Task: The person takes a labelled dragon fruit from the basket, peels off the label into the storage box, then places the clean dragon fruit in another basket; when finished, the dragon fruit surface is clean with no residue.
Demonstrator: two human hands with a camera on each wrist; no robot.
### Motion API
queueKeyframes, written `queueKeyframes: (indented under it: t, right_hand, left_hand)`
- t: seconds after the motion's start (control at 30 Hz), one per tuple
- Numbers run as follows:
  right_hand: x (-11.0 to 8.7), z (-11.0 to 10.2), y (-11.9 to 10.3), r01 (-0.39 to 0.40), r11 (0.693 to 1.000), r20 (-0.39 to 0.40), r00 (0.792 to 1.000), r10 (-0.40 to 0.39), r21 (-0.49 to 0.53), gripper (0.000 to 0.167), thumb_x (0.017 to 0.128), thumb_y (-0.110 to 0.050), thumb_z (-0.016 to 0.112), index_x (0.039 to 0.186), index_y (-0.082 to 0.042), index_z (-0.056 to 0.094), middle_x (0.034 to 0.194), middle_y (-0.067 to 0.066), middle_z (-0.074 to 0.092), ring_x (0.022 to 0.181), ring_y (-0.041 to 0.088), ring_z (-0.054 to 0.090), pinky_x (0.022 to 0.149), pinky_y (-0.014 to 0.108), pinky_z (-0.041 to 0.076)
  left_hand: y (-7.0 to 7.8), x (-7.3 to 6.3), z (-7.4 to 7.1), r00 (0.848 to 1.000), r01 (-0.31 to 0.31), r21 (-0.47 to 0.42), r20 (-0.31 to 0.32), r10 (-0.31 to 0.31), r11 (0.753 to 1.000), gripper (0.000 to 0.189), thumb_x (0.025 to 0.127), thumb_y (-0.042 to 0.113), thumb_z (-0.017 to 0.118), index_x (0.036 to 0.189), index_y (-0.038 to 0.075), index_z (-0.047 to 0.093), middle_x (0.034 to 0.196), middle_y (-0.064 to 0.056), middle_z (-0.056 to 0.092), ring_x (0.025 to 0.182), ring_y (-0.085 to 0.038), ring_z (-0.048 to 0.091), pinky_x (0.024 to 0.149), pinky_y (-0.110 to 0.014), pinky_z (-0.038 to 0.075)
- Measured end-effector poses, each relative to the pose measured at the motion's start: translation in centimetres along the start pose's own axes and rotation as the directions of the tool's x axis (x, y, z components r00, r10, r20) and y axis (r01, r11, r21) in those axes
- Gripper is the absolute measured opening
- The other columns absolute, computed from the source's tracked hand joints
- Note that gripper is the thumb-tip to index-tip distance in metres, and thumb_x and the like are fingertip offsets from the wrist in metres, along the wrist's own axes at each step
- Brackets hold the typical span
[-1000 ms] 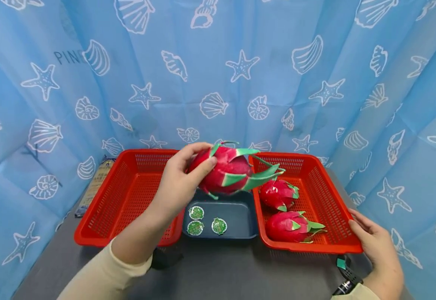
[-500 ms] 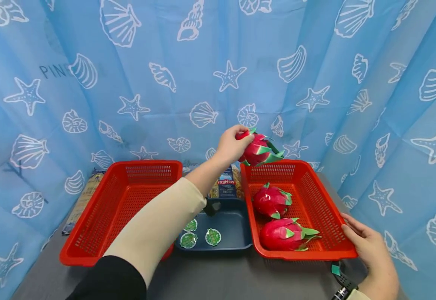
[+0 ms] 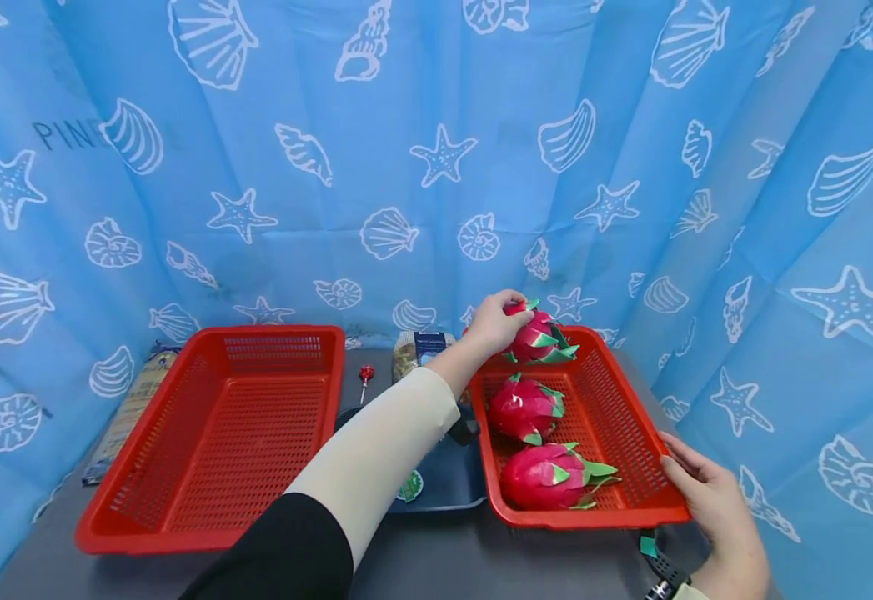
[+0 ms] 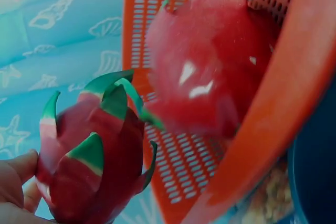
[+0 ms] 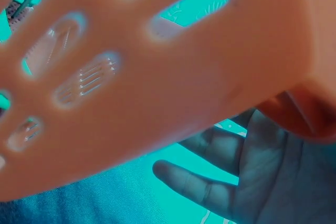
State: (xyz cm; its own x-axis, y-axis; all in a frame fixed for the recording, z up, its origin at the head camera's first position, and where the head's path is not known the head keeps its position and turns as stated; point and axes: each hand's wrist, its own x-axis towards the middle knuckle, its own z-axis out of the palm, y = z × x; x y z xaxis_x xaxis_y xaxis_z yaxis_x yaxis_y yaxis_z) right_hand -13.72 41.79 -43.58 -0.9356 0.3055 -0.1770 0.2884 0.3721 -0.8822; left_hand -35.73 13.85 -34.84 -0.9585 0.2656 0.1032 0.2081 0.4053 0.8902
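My left hand (image 3: 498, 323) holds a dragon fruit (image 3: 538, 342), pink with green-tipped scales, at the back of the right red basket (image 3: 589, 517). In the left wrist view the held dragon fruit (image 4: 97, 156) hangs by the basket's slotted wall, fingertips against its side. Two more dragon fruits lie in that basket: a middle one (image 3: 528, 408) and a front one (image 3: 549, 477). At the basket's right edge my right hand (image 3: 721, 508) grips the rim. The right wrist view shows its fingers (image 5: 207, 187) under the basket wall (image 5: 173, 87).
A second red basket (image 3: 256, 450) stands at the left. Between the baskets is a dark blue tray (image 3: 447, 475) with a green round sticker (image 3: 410, 486), partly hidden by my left arm. Behind lie a red lollipop (image 3: 365, 375) and a food packet (image 3: 408, 354); another packet (image 3: 132, 408) lies far left.
My left hand has carried the dragon fruit from over the tray rightward and back, then lowered it into the rear of the right basket. The right hand keeps its place on the rim.
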Motion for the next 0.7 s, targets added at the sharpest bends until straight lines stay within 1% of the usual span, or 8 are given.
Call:
queueKeyframes:
  t: [0.07,0.2,0.33,0.37,0.47,0.5,0.6,0.7]
  right_hand:
    - [-0.2,0.1,0.1,-0.003,1.0,-0.015,1.0,0.003,0.01,0.068,0.105,-0.031,0.059,0.157,0.001,0.031,0.132,0.028,0.062,0.08,0.021,0.075,0.07,0.039,0.062]
    - [-0.3,0.2,-0.1,-0.004,1.0,-0.034,0.999,0.004,0.014,0.066,0.105,-0.03,0.06,0.157,0.001,0.033,0.132,0.028,0.061,0.08,0.021,0.076,0.071,0.038,0.061]
    - [-0.1,0.7,-0.2,0.008,1.0,-0.032,0.999,-0.007,0.007,0.064,0.105,-0.031,0.059,0.157,-0.001,0.036,0.135,0.031,0.058,0.081,0.02,0.075,0.072,0.037,0.061]
    - [-0.2,0.8,-0.2,0.01,1.0,-0.032,0.999,-0.01,0.004,0.064,0.105,-0.031,0.059,0.157,-0.001,0.036,0.137,0.032,0.057,0.082,0.019,0.075,0.072,0.037,0.061]
    - [-0.3,0.9,-0.3,0.014,1.0,-0.035,0.999,-0.014,-0.001,0.063,0.105,-0.031,0.059,0.157,-0.001,0.036,0.14,0.033,0.054,0.083,0.02,0.075,0.074,0.037,0.061]
    - [-0.3,1.0,-0.3,0.015,1.0,-0.04,0.999,-0.015,-0.008,0.063,0.105,-0.031,0.059,0.157,-0.002,0.037,0.141,0.034,0.053,0.083,0.02,0.075,0.074,0.037,0.061]
    - [-0.3,0.8,-0.2,0.021,0.999,-0.043,0.999,-0.023,-0.029,0.063,0.105,-0.032,0.058,0.157,-0.002,0.037,0.141,0.035,0.051,0.082,0.02,0.075,0.073,0.035,0.061]
    - [-0.2,0.3,-0.1,0.027,0.998,-0.043,0.999,-0.03,-0.063,0.064,0.106,-0.034,0.057,0.157,-0.003,0.037,0.141,0.035,0.051,0.082,0.02,0.075,0.072,0.032,0.061]
  left_hand:
    - [-0.2,0.2,1.2,1.0,-0.004,0.051,0.026,0.002,0.999,0.027,0.1,0.027,0.068,0.125,0.017,0.067,0.128,-0.008,0.059,0.117,-0.023,0.053,0.092,-0.037,0.051]
    - [-0.4,0.6,3.1,0.998,0.015,0.167,0.05,-0.023,0.986,0.025,0.1,0.031,0.068,0.124,0.022,0.066,0.129,-0.006,0.056,0.124,-0.027,0.05,0.095,-0.044,0.047]
    - [-1.7,0.8,3.9,0.994,0.036,0.253,0.096,-0.062,0.967,0.027,0.099,0.033,0.069,0.125,0.025,0.067,0.128,-0.003,0.059,0.124,-0.025,0.051,0.1,-0.049,0.044]
    - [-2.1,0.9,4.0,0.992,0.033,0.266,0.111,-0.065,0.964,0.028,0.099,0.032,0.069,0.126,0.024,0.067,0.127,-0.003,0.06,0.12,-0.023,0.053,0.101,-0.049,0.043]
    - [-2.8,1.1,3.8,0.983,0.029,0.288,0.165,-0.079,0.957,0.03,0.099,0.029,0.069,0.128,0.022,0.068,0.128,-0.002,0.063,0.121,-0.02,0.054,0.11,-0.052,0.037]
    - [-2.9,1.2,3.7,0.979,0.02,0.286,0.188,-0.077,0.958,0.031,0.099,0.027,0.07,0.129,0.019,0.068,0.128,-0.003,0.063,0.121,-0.02,0.055,0.11,-0.051,0.038]
    - [-2.8,1.4,3.0,0.962,-0.018,0.277,0.268,-0.059,0.961,0.032,0.099,0.022,0.07,0.13,0.012,0.068,0.129,-0.007,0.064,0.12,-0.022,0.057,0.108,-0.045,0.043]
    - [-2.2,1.6,2.1,0.94,-0.061,0.26,0.34,-0.032,0.964,0.036,0.1,0.02,0.068,0.134,0.007,0.065,0.134,-0.012,0.061,0.121,-0.025,0.056,0.1,-0.039,0.049]
